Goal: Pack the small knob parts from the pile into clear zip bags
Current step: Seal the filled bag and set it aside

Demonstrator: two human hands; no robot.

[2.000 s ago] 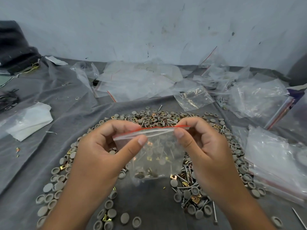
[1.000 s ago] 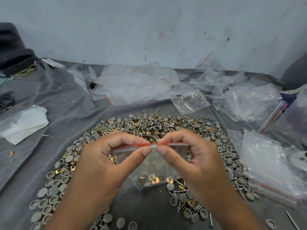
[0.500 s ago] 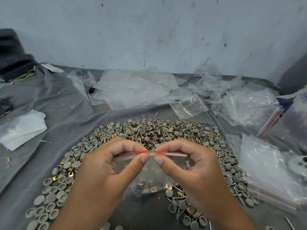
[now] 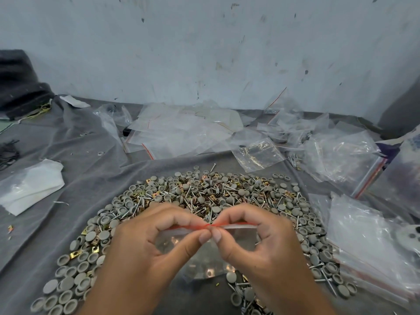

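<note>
a person's two bare hands meet in the lower middle of the view, sealing a small clear zip bag (image 4: 204,258) held just above a wide pile of knob parts (image 4: 204,192). the left hand (image 4: 145,251) and the right hand (image 4: 263,246) each pinch the bag's red zip strip (image 4: 193,226) between thumb and curled forefinger, fingertips nearly touching at the middle of the strip; to the right of the pinch the strip looks pale rather than red, and whether it is pressed closed there cannot be told. the bag hangs below the fingers with a few brass-coloured pieces glinting at its bottom. what could go wrong, as a judgement: if the pinch skips part of the strip, the seal may stay partly open and small parts could spill back onto the pile — and the thin slippery film could slide out of the fingers if the grip loosens. the pile mixes round, matte grey caps, some showing hollow undersides, with thin silvery screws and small squarish brass clips, spread in a ring on a wrinkled grey cloth (image 4: 75,155). behind it lie many empty clear bags (image 4: 181,130), glossy and crumpled, some with red edges; a stack of filled bags (image 4: 368,246) rests at the right, and a folded white plastic sheet (image 4: 29,185) at the left.
</note>
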